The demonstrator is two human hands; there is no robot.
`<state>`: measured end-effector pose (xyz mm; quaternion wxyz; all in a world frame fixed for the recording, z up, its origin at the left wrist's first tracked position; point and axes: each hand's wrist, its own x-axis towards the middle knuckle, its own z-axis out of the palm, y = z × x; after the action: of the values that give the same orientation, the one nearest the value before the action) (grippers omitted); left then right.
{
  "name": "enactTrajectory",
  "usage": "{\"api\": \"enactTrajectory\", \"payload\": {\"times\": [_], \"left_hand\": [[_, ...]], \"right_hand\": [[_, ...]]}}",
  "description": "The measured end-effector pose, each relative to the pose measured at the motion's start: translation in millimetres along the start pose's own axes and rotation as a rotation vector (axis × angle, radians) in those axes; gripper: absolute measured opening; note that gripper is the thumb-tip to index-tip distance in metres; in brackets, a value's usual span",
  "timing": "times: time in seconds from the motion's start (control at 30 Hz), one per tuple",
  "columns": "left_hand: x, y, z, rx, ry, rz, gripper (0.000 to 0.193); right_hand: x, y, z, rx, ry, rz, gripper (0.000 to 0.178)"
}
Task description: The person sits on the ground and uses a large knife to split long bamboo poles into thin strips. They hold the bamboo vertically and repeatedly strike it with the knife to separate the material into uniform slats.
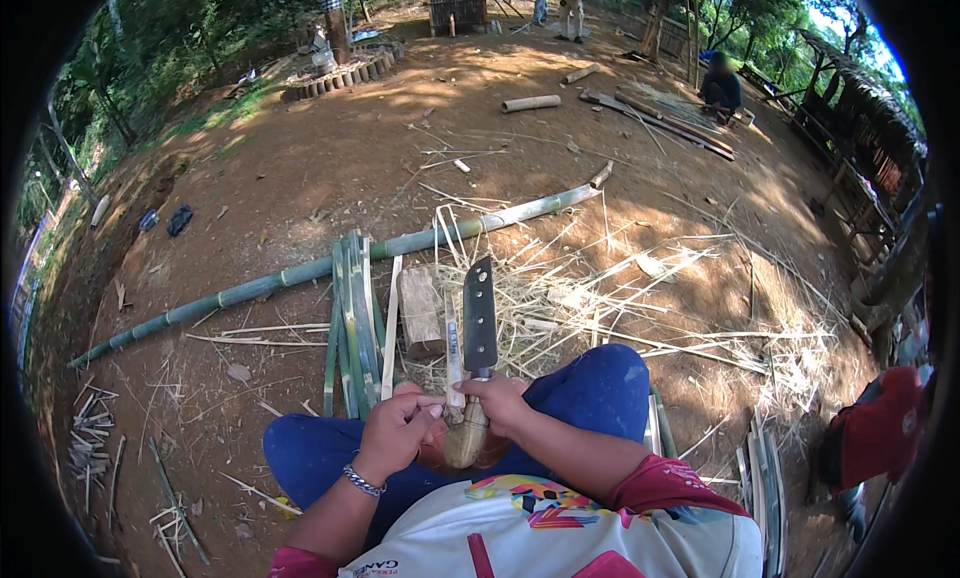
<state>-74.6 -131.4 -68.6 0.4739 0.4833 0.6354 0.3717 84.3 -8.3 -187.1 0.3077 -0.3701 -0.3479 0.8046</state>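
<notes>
My right hand (497,400) is wrapped round a machete (481,318) near where its handle meets the blade. The broad dark blade has several holes and points up and away from me; its pale, curved wooden handle (465,443) reaches back toward my lap. Close beside the blade, a thin pale bamboo strip (454,363) stands nearly parallel to it. My left hand (400,431) is closed, thumb and fingers pinching at the strip's lower end. Just ahead of my left hand, split green bamboo lengths (350,308) lie bundled beside a wooden block (422,313).
A long green bamboo pole (250,290) lies across the dirt ahead. Bamboo shavings (560,298) cover the ground right of the block. More split lengths (765,488) lie at my right, near a person in red (880,428). Another person (720,86) sits farther back.
</notes>
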Motion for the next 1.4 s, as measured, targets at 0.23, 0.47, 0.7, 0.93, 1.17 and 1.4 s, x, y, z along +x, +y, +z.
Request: {"api": "enactTrajectory", "payload": {"times": [0.23, 0.47, 0.7, 0.93, 1.17, 1.4], "left_hand": [[-11.5, 117.9, -20.5, -0.28, -0.075, 1.029, 0.059], [-72.7, 205.5, 14.3, -0.797, -0.1, 1.434, 0.054], [-60.4, 210.5, 32.7, -0.813, -0.152, 1.473, 0.055], [-49.8, 213.8, 37.8, -0.783, -0.167, 1.489, 0.056], [-40.2, 214.5, 33.2, -0.732, -0.182, 1.512, 0.057], [-37.1, 220.4, 15.9, -0.573, -0.104, 1.557, 0.059]], "right_hand": [[1.5, -4.7, -2.8, 0.002, 0.032, 0.016, 0.024], [6.7, 9.4, 0.0, -0.152, -0.004, 0.012, 0.017], [5.8, 9.7, -9.5, -0.189, 0.032, 0.018, 0.015], [10.0, 10.3, -10.8, -0.187, 0.005, 0.051, 0.016], [6.7, 2.1, -11.4, -0.201, 0.012, 0.03, 0.022], [-4.2, -16.4, 3.1, -0.305, -0.023, 0.042, 0.023]]}}
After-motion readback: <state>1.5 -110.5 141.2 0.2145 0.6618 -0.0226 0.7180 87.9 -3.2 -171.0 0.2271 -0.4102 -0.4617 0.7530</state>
